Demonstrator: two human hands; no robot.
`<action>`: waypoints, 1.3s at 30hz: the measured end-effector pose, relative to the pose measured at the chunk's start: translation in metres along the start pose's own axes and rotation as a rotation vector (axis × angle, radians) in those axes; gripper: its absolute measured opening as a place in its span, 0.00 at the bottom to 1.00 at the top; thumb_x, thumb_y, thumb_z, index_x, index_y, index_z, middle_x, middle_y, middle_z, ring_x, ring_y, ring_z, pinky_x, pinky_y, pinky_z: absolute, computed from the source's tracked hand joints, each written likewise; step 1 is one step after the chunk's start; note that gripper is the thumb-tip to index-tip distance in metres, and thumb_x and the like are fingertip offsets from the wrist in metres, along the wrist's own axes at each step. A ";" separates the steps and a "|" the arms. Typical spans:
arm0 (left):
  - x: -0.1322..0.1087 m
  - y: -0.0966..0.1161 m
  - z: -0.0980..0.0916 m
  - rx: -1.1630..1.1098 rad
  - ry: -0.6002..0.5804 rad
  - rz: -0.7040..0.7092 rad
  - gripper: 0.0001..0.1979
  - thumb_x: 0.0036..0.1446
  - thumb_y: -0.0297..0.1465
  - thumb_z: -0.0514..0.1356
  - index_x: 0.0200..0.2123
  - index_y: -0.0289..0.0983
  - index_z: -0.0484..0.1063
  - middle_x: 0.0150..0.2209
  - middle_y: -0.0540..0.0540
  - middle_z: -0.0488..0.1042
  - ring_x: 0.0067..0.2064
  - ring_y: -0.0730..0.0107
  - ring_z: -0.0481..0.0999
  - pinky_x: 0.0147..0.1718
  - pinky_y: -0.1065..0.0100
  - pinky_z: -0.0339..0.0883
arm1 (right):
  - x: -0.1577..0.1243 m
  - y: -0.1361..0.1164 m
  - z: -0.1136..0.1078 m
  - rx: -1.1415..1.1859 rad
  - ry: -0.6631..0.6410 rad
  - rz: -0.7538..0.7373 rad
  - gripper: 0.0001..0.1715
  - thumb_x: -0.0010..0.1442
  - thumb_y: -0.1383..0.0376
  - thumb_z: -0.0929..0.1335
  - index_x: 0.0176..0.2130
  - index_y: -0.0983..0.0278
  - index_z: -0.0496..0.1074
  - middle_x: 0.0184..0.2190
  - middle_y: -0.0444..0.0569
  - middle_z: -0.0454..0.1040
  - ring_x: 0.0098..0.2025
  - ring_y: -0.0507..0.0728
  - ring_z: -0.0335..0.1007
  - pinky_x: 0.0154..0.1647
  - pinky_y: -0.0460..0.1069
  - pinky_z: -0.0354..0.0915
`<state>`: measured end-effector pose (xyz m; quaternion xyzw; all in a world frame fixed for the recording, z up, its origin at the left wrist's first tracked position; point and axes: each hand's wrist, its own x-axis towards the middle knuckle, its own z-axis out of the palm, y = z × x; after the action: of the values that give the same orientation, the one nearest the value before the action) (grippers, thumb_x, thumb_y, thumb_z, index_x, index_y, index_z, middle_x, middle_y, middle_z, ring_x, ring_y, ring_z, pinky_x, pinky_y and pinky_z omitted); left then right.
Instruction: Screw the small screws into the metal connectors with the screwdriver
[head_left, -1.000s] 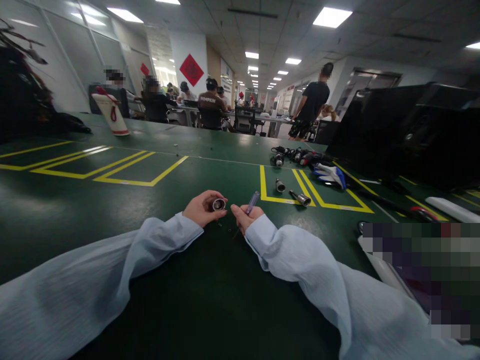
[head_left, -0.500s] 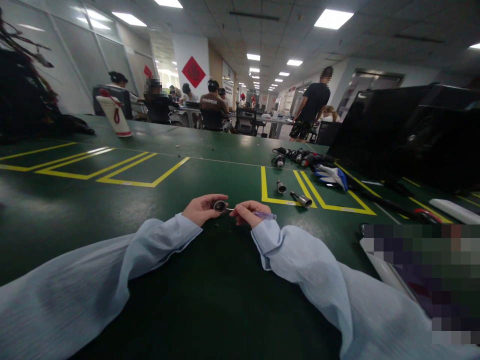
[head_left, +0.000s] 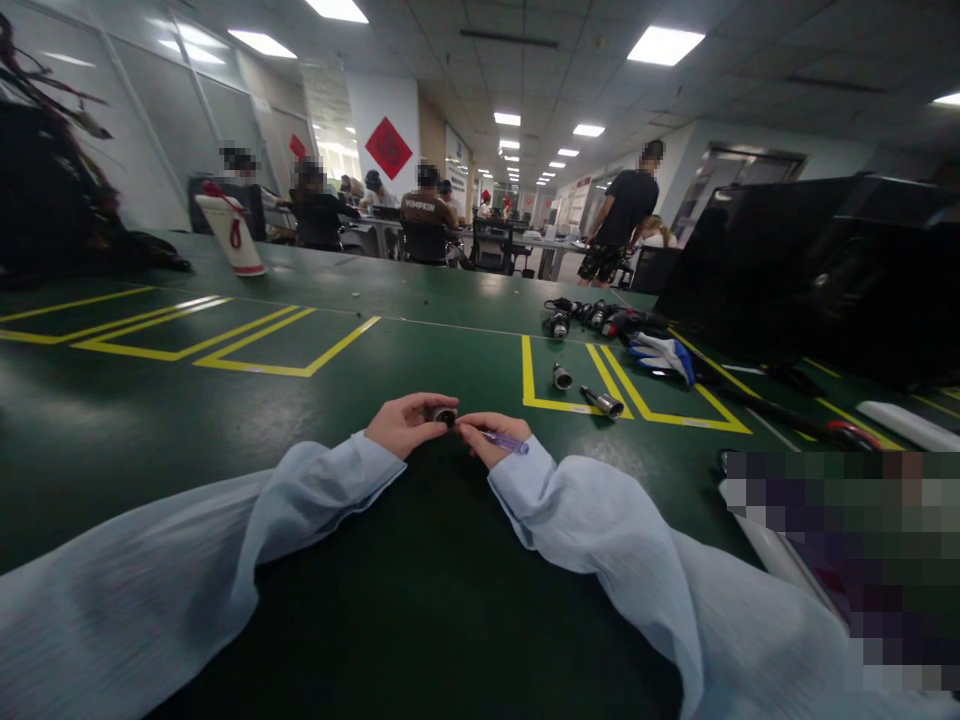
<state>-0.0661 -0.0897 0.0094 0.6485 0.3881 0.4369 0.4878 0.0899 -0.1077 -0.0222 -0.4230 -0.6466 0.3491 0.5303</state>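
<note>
Between the thumb and fingers of my left hand (head_left: 397,426) is a round metal connector part (head_left: 441,414), its hollow end turned toward my right hand. My right hand (head_left: 480,432) pinches a small screwdriver (head_left: 510,442) with a clear purple handle that lies back across the palm. The screwdriver's tip is at the connector part's opening; whether it touches inside cannot be seen. Farther right on the green table, a short metal connector piece (head_left: 562,376) and a longer one with a stem (head_left: 603,402) lie apart from both hands.
Yellow tape marks (head_left: 307,372) outline areas on the table (head_left: 337,560). Cabled metal connectors (head_left: 559,324) and a blue-and-white glove (head_left: 664,357) lie at the back right, near a black case (head_left: 795,270). A white cup (head_left: 232,235) stands back left. People sit and stand beyond.
My right hand has moved slightly left, bringing the screwdriver closer to the connector part and swinging its handle. The connector part has turned, its opening now facing more to the right.
</note>
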 end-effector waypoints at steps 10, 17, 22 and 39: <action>-0.005 0.000 0.006 0.028 0.133 -0.018 0.12 0.38 0.24 0.59 0.31 0.32 0.72 0.28 0.47 0.76 0.33 0.67 0.76 0.37 0.65 0.71 | -0.005 -0.013 -0.002 -0.111 -0.006 -0.182 0.09 0.51 0.64 0.65 0.30 0.64 0.75 0.29 0.49 0.75 0.31 0.53 0.70 0.36 0.48 0.65; -0.006 0.000 0.007 0.024 0.137 -0.009 0.12 0.38 0.24 0.58 0.31 0.32 0.72 0.28 0.47 0.76 0.32 0.67 0.76 0.36 0.64 0.72 | -0.004 -0.014 -0.004 -0.163 -0.041 -0.254 0.10 0.52 0.64 0.64 0.31 0.64 0.75 0.30 0.51 0.75 0.32 0.54 0.71 0.36 0.48 0.65; -0.006 -0.002 0.008 0.009 0.128 0.022 0.12 0.38 0.24 0.58 0.32 0.31 0.72 0.29 0.46 0.76 0.33 0.67 0.76 0.37 0.65 0.71 | -0.004 -0.015 -0.004 -0.197 -0.073 -0.236 0.11 0.52 0.63 0.64 0.31 0.65 0.75 0.30 0.52 0.76 0.32 0.54 0.71 0.36 0.47 0.65; -0.007 -0.001 0.011 0.019 0.127 0.014 0.13 0.37 0.24 0.58 0.31 0.31 0.72 0.29 0.46 0.77 0.32 0.69 0.76 0.35 0.68 0.72 | -0.007 -0.017 -0.004 -0.263 0.019 -0.369 0.10 0.52 0.66 0.64 0.28 0.66 0.75 0.26 0.50 0.76 0.29 0.52 0.71 0.32 0.45 0.66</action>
<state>-0.0585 -0.0993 0.0055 0.6268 0.4179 0.4767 0.4531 0.0914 -0.1215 -0.0087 -0.3661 -0.7480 0.1548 0.5315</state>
